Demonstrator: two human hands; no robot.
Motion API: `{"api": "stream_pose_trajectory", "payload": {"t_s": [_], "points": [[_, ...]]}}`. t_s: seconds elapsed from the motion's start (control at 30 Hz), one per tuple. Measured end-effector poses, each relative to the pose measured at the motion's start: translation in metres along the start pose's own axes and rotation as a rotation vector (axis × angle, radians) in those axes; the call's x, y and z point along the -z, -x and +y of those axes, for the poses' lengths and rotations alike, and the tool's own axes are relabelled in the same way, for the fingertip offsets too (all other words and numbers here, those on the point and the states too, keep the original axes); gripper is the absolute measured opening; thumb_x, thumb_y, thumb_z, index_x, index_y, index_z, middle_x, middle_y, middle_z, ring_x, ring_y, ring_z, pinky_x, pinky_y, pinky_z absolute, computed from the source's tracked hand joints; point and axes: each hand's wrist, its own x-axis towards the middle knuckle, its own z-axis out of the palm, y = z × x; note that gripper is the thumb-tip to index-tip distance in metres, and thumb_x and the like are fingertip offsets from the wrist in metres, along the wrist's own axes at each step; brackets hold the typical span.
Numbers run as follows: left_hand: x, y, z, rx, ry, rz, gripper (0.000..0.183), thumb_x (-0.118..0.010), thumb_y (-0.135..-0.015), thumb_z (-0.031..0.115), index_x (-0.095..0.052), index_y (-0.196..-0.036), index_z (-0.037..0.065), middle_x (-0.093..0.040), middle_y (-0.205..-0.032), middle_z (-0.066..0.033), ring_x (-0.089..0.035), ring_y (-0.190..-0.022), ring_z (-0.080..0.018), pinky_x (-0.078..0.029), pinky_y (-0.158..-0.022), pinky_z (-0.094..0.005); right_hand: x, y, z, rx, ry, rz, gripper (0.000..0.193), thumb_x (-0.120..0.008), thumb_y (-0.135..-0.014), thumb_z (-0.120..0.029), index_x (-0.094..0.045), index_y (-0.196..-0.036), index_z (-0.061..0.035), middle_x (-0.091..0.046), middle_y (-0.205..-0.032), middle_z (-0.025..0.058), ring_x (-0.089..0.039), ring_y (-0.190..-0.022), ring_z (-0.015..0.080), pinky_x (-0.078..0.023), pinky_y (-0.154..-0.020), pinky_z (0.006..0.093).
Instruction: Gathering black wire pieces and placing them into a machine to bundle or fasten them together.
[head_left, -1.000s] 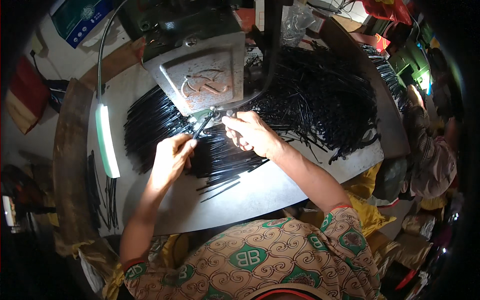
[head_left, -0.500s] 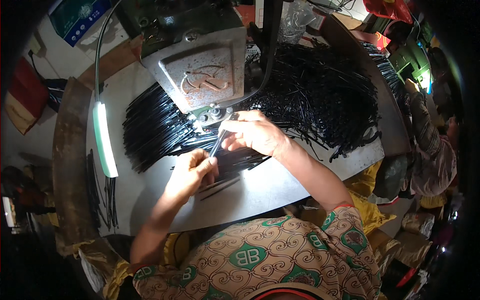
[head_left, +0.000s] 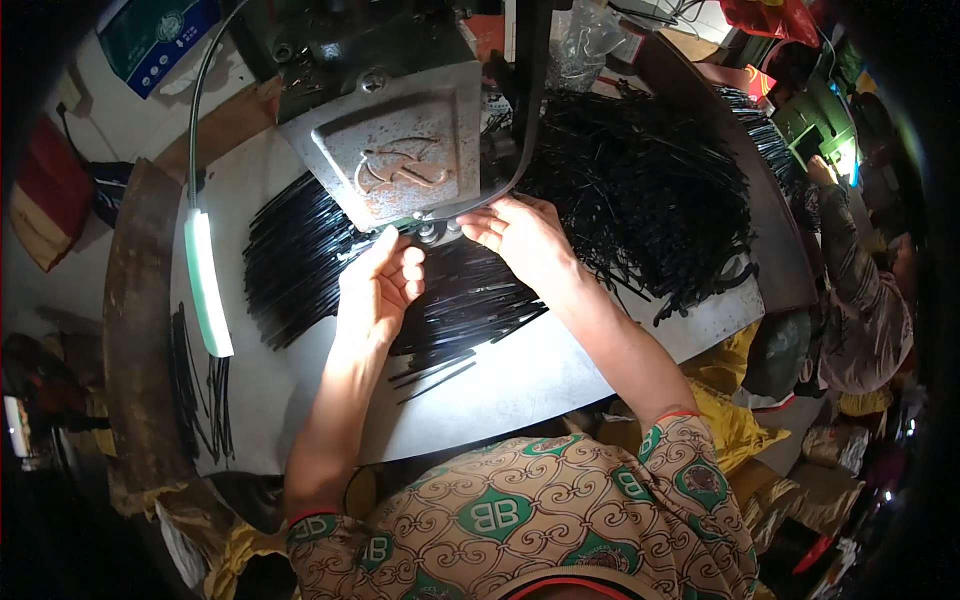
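Note:
A rusty grey-and-green machine head [head_left: 395, 165] stands over the middle of the table, with bolts at its lower end. My left hand [head_left: 380, 290] is at the left of that lower end, thumb and forefinger pinched together and the other fingers curled. On the opposite side, my right hand [head_left: 522, 238] has its fingers closed at the machine's underside. Whatever either hand grips is hidden by the fingers and the machine. Thin black strips [head_left: 465, 300] lie beneath and in front of both hands. A neater bundle of black strips [head_left: 290, 260] spreads to the left of the machine.
A big tangled heap of black strips [head_left: 640, 190] covers the table's right side. A lit tube lamp [head_left: 208, 285] hangs at the left over the pale tabletop [head_left: 510, 385]. Raised brown boards [head_left: 150, 330] edge the table. Another person's arm [head_left: 845, 230] is at a green machine, far right.
Both hands were holding a thin dark strip in front of the machine. They have since moved apart and up to either side of its lower end; the strip no longer shows between them.

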Motion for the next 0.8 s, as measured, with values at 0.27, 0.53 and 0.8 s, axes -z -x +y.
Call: {"api": "stream_pose_trajectory", "payload": {"t_s": [0.27, 0.53, 0.8], "points": [[0.000, -0.009, 0.002, -0.063, 0.006, 0.019, 0.021, -0.055, -0.082, 0.018, -0.056, -0.083, -0.003, -0.058, -0.066, -0.0093, -0.052, -0.052, -0.0139, -0.042, -0.048, -0.0232, -0.004, 0.002, 0.001, 0.032, 0.040, -0.019, 0.023, -0.043, -0.088, -0.012, -0.053, -0.095, 0.0069, -0.059, -0.088, 0.0177, -0.060, -0.081, 0.0219, -0.051, -0.075, 0.0302], [-0.003, -0.008, 0.002, -0.087, -0.005, 0.043, 0.022, -0.056, -0.081, 0.018, -0.055, -0.083, -0.004, -0.058, -0.066, -0.0092, -0.052, -0.052, -0.0141, -0.042, -0.048, -0.0235, 0.001, 0.006, 0.007, 0.062, -0.021, -0.083, 0.023, -0.041, -0.089, -0.012, -0.051, -0.096, 0.0074, -0.057, -0.091, 0.0186, -0.059, -0.087, 0.0245, -0.049, -0.079, 0.0336], [-0.007, -0.006, -0.007, -0.094, 0.042, 0.069, 0.023, -0.057, -0.081, 0.020, -0.056, -0.083, -0.004, -0.058, -0.066, -0.0093, -0.053, -0.052, -0.0140, -0.043, -0.047, -0.0231, -0.002, 0.011, 0.008, 0.067, -0.081, -0.054, 0.022, -0.042, -0.088, -0.011, -0.050, -0.097, 0.0078, -0.056, -0.093, 0.0198, -0.058, -0.089, 0.0262, -0.049, -0.080, 0.0349]]}}
